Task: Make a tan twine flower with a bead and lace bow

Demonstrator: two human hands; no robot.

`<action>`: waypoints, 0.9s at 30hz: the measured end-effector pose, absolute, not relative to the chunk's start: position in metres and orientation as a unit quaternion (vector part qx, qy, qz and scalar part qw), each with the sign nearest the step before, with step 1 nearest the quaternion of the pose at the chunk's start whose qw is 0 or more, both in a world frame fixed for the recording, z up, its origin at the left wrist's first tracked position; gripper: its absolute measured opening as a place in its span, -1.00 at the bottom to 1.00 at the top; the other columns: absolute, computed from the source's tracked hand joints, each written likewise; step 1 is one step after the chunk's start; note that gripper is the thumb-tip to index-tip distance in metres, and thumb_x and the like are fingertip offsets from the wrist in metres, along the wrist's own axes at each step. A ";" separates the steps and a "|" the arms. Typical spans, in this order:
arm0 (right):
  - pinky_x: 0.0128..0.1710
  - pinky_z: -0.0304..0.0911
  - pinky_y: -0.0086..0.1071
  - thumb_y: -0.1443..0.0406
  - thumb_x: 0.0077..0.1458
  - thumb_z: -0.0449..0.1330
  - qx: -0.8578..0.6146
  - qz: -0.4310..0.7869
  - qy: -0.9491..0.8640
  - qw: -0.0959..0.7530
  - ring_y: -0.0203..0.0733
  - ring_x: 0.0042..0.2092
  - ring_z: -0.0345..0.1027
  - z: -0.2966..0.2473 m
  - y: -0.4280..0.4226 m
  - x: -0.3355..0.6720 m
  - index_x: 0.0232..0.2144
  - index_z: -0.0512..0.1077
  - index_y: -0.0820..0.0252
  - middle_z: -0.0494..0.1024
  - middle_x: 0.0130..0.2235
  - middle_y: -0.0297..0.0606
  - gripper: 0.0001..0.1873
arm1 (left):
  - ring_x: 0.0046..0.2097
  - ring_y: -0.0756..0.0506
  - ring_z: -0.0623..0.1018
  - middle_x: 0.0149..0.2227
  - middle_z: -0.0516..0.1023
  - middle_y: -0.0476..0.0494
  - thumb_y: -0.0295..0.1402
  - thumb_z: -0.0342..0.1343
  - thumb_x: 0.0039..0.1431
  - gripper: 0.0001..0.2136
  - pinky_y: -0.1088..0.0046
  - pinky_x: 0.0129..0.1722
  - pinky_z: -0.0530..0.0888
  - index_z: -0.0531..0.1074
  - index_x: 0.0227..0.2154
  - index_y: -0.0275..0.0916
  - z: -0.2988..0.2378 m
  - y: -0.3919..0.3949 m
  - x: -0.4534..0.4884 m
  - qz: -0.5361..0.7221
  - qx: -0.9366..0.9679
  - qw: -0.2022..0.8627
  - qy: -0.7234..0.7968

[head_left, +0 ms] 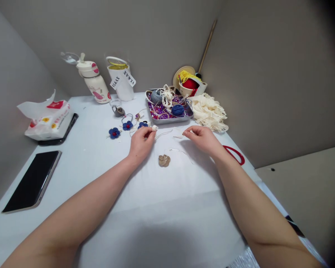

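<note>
Brown flower (164,160) between your 2 hands

Your left hand (143,142) pinches a small white piece (155,128); your right hand (203,138) pinches what looks like a pale strip (194,131). The flower lies closer to you than both sets of fingertips, slightly nearer the left. A needle-like sliver (175,150) lies nearly crosswise by the right fingertips.

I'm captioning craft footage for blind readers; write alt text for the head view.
The left hand pinches a small white piece over a pale table, the right hand apart; a brown flower-shaped piece lies nearer the viewer, a metal tray of beads and yarn beyond.
</note>
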State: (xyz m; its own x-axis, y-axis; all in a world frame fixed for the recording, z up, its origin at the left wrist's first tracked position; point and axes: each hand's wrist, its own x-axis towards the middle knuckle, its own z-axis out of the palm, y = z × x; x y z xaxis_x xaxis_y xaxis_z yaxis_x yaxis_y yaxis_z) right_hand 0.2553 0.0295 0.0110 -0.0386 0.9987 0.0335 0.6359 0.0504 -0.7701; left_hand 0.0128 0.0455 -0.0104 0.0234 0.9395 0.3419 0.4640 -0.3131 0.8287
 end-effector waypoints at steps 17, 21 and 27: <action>-0.19 0.30 -0.34 0.23 0.10 0.25 -0.519 0.288 -0.716 0.368 -0.17 -0.15 0.43 0.020 0.003 0.220 -0.28 0.55 0.12 0.57 -0.20 -0.26 -0.86 | -0.35 0.01 0.44 -0.37 0.53 -0.03 -0.29 0.28 0.00 -0.83 0.47 -0.30 0.36 0.50 -0.36 -0.25 -0.007 0.033 0.025 0.475 0.580 0.512 0.420; -0.16 0.25 -0.34 0.29 0.07 0.26 -0.504 0.289 -0.748 0.321 -0.20 -0.17 0.41 0.023 -0.008 0.218 -0.31 0.53 0.11 0.56 -0.22 -0.30 -0.91 | -0.35 0.02 0.44 -0.40 0.50 -0.01 -0.32 0.27 0.01 -0.86 0.48 -0.30 0.37 0.46 -0.41 -0.24 -0.001 0.036 0.023 0.480 0.604 0.488 0.409; -0.15 0.15 -0.30 0.28 0.06 0.27 -0.504 0.254 -0.791 0.236 -0.20 -0.22 0.33 0.029 -0.020 0.220 -0.39 0.45 0.13 0.50 -0.31 -0.32 -0.93 | -0.30 -0.01 0.45 -0.36 0.51 -0.05 -0.37 0.23 0.07 -0.95 0.48 -0.33 0.36 0.50 -0.42 -0.22 0.010 0.033 0.009 0.457 0.716 0.357 0.388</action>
